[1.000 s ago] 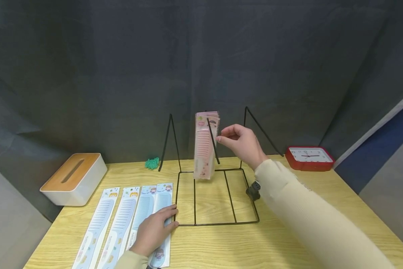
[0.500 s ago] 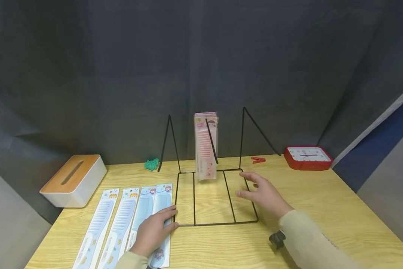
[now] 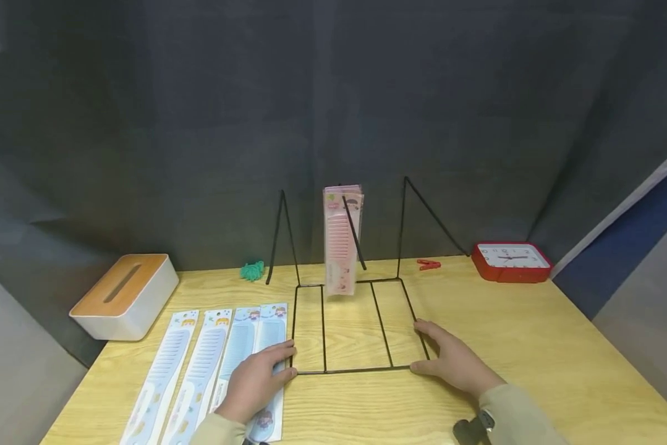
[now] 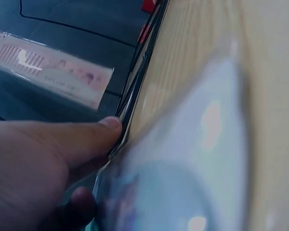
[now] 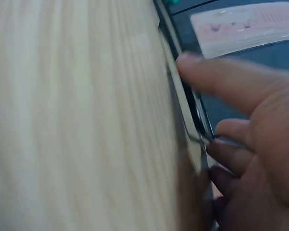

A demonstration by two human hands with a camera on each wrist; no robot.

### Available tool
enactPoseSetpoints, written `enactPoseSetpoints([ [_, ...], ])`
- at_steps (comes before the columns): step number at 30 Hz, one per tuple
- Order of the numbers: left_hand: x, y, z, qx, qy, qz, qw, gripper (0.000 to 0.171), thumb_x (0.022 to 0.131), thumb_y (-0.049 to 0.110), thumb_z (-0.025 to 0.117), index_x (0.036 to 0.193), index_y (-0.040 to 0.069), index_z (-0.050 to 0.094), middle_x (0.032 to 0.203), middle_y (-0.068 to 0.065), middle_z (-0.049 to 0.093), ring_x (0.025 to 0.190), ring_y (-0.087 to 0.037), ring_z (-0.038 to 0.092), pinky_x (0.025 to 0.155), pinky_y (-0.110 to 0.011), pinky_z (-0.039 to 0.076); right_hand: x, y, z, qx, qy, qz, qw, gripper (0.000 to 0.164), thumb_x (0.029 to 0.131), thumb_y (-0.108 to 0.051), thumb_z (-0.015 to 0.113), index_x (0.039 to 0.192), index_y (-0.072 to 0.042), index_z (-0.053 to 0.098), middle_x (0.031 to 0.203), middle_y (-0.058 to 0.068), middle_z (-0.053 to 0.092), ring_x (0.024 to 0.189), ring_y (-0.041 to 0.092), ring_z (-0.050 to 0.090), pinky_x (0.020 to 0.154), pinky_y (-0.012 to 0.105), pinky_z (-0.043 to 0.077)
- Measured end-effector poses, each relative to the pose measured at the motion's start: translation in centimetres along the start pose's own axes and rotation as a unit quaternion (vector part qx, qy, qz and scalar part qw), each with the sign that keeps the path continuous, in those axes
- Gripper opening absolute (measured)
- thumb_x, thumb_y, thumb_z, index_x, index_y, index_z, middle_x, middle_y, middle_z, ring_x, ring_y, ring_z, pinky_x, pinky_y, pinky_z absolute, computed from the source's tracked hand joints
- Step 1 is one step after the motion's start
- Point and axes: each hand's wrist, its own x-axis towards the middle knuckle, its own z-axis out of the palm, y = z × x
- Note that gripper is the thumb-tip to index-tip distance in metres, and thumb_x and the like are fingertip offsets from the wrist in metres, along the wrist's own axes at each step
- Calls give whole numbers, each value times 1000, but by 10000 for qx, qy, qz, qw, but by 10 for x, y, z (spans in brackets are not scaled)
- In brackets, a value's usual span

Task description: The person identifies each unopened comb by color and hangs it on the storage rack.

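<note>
A black wire display rack (image 3: 382, 327) stands on the table, with pink combs (image 3: 339, 244) in clear packs hanging from its middle hook. My left hand (image 3: 258, 378) rests at the rack's front left corner, over the rightmost packed blue comb (image 3: 270, 327); its thumb (image 4: 108, 125) touches the wire in the left wrist view. At the front right corner, my right hand (image 3: 454, 360) has thumb and forefinger spread along the base wire. In the right wrist view its thumb (image 5: 202, 67) lies at the wire, the other fingers loosely bent. Both side hooks hold nothing.
More packed blue combs (image 3: 163, 371) lie in a row at the left. Behind them stands a tissue box (image 3: 123, 296) with a wooden lid. A green tangle (image 3: 252, 271), a red clip (image 3: 428, 264) and a red clock (image 3: 512, 261) sit along the back edge, before a dark curtain.
My right hand has come away from the hanging pink combs and down to the rack's front right corner, uncovering the red clip. The left hand has stayed put.
</note>
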Motion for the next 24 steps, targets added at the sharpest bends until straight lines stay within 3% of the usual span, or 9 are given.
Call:
enactPoseSetpoints([
  [3,2,0,-3,-287,-2,-48,9996,39,90,32,76,126,19,71,135,3,65,124,-31,60,99,-55,50,-2,4,2,-106,89,-44,9999,90,80,-43,84,151,-5,43,160,18,33,148,45,23,117,64,21],
  [6,9,-4,-13,-620,168,-344,9973,35,91,30,74,124,20,71,129,-1,68,124,-32,60,102,-54,48,-3,3,3,-95,138,-64,9998,91,80,-44,83,151,-4,42,160,18,33,148,45,21,117,65,20],
  [10,33,-21,-29,-1036,294,-685,9918,35,94,29,72,127,18,68,135,-7,64,129,-35,55,108,-56,42,-3,1,4,-78,142,-50,9999,92,80,-44,83,151,-3,42,161,16,33,149,44,21,117,64,20],
  [16,79,-57,-39,-1254,-178,-802,9887,62,93,33,73,145,7,51,146,-16,53,137,-41,45,111,-59,37,-4,0,5,8,166,-15,9999,91,80,-43,84,150,-2,43,161,15,33,149,43,20,118,63,20],
  [20,93,-67,-40,-1258,-546,-853,9869,76,89,31,78,149,2,42,149,-20,49,138,-43,42,112,-60,35,-3,-1,7,37,146,54,9999,92,79,-44,85,150,-3,44,161,14,34,149,42,21,118,63,21],
  [24,104,-68,-39,-979,-659,-701,9905,75,86,25,81,146,-2,46,145,-24,50,135,-47,44,111,-61,36,-3,1,7,-79,254,92,9996,92,78,-45,85,150,-4,45,160,12,36,149,41,23,118,62,22],
])
